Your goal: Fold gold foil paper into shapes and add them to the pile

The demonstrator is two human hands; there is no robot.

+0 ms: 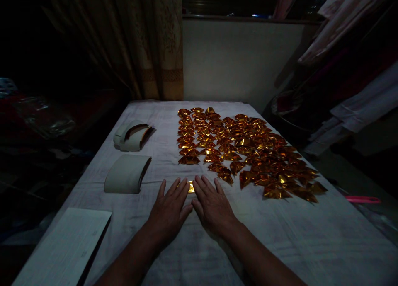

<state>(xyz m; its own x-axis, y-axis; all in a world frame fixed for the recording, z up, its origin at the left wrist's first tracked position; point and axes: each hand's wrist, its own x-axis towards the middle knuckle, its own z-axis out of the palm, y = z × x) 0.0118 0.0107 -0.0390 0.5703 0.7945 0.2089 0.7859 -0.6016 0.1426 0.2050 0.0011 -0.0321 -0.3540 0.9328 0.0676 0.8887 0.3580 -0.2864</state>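
Both of my hands lie flat, palms down, on the white cloth-covered table (pixel 280 236), near its front edge and side by side. The left hand (pixel 169 209) and right hand (pixel 213 205) are spread open, fingers extended, gripping nothing. Between them, a small shiny gold foil paper piece (pixel 190 187) is pinned under the inner fingertips; only a bright sliver shows in the gap, the rest is hidden by the fingers.

Risks, as I judge them:
- The foil looks thin and slick. Uneven pressure from the two hands could skew or tear it.
- If either hand slides on the cloth, the fabric could bunch and drag the piece with it.
- The large spread of folded gold foil pieces (pixel 245 153) begins just beyond my right fingertips. A forward push or a sweep of the wrist could knock the nearest ones out of their rows.
- The light is dim, so fine edges of the foil are hard to judge.

Position notes: the pinned piece sits at the fingertips, touching both hands, nearer the front edge than any folded piece. Toward the left edge lie two curved stacks of pale paper sheets, one near (pixel 127 174) and one farther back (pixel 133 134). A white flat sheet (pixel 66 246) overhangs the front left corner.
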